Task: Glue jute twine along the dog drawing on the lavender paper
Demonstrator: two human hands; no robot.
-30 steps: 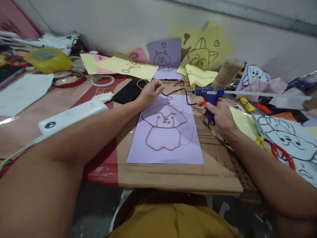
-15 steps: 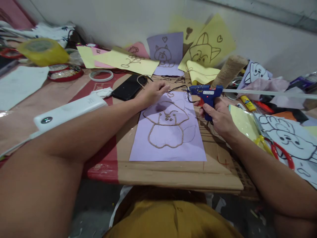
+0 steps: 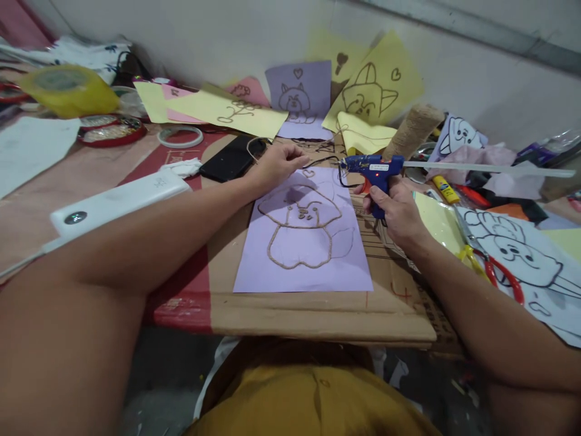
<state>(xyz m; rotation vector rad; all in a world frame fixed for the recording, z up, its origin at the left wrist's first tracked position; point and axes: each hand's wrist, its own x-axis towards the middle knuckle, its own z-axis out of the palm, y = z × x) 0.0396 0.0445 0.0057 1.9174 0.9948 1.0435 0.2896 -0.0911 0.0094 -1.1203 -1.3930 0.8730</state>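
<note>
A purple sheet (image 3: 299, 278) lies on the cardboard, with an animal outline made partly of brown cord (image 3: 299, 265) and partly of pencil lines. My left hand (image 3: 279, 165) is over the sheet's top left corner, its fingertips pinched together; a loop of brown cord (image 3: 252, 151) shows behind it, over a black phone (image 3: 229, 160). In my right hand (image 3: 394, 209) is a blue glue gun (image 3: 376, 172), its nozzle pointing left near the sheet's top right corner. A long clear glue stick (image 3: 481, 168) sticks out of its back.
A white power bank (image 3: 120, 203) lies at the left, near a tape ring (image 3: 180, 137). Finished drawings (image 3: 299, 100) lean on the wall. Right of my right hand are a twine roll (image 3: 415, 130), red-handled scissors (image 3: 506, 275) and outline drawings (image 3: 517, 254).
The whole view has shifted slightly. My left fingertips have closed together more, above the top of the purple sheet. The glue gun stays in my right hand in nearly the same place.
</note>
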